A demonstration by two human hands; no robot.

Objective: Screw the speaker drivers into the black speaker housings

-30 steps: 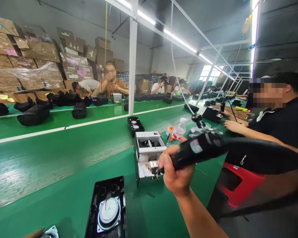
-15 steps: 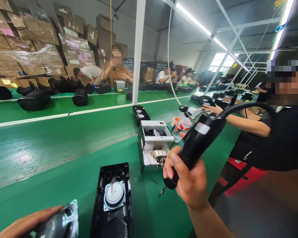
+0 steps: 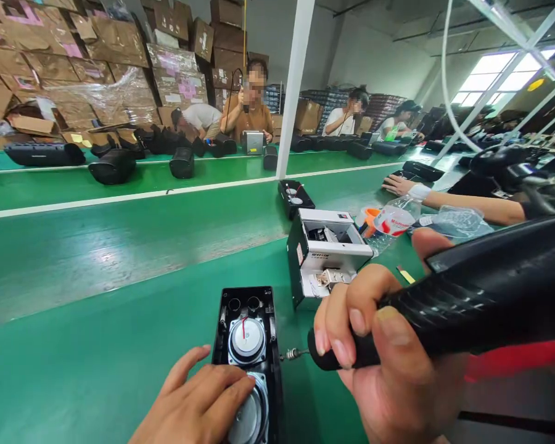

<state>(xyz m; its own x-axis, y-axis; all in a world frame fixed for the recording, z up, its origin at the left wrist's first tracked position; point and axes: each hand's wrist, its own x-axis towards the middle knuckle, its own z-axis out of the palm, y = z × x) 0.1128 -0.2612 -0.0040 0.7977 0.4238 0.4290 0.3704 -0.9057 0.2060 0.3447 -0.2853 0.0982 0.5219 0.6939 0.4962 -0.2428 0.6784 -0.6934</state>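
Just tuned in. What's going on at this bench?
The left hand is resting on the nearer speaker in a black case; the farther speaker sits in the case too. The right hand grips a black driver, its bit pointing at the case's right side; whether they touch is unclear. Beyond stand a white machine and a bottle.

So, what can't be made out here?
All in the head view:
Lower speaker: partly covered by the left grip.
Black case: near end cut off by the bottom edge.
Black driver: rear end cut off by the right edge.
White machine: lower front partly behind the right grip.
Driver bit: too small to tell if it carries a screw.
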